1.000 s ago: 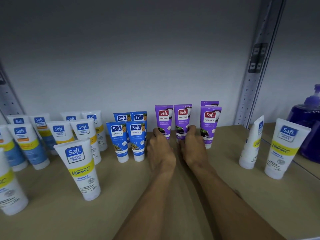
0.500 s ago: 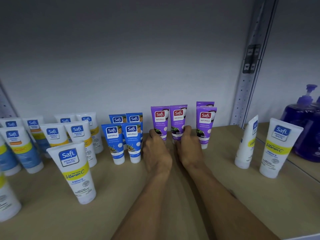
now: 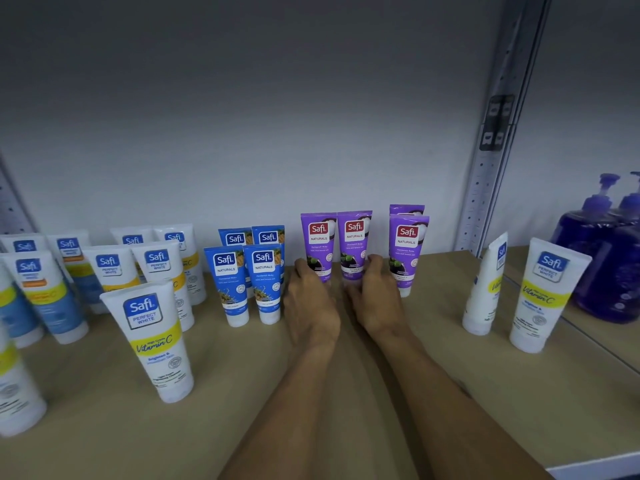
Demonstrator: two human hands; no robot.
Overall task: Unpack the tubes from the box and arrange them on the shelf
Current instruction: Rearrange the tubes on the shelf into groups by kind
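Two purple tubes stand upright side by side at the back of the wooden shelf (image 3: 433, 393). My left hand (image 3: 310, 304) is wrapped around the base of the left purple tube (image 3: 318, 239). My right hand (image 3: 375, 301) grips the base of the right purple tube (image 3: 354, 239). A further pair of purple tubes (image 3: 408, 244) stands just right of my right hand, one behind the other. Blue tubes (image 3: 244, 271) stand in two rows just left of my left hand. The box is not in view.
White tubes with yellow bands (image 3: 149, 337) crowd the shelf's left side. Two more white tubes (image 3: 540, 292) stand at the right, beside purple pump bottles (image 3: 609, 258). A metal shelf upright (image 3: 491, 174) rises at the back right. The shelf's front edge (image 3: 595, 465) is at the lower right.
Both hands stay on the bases of the two purple tubes. The view has shifted slightly right; the tubes hardly move.
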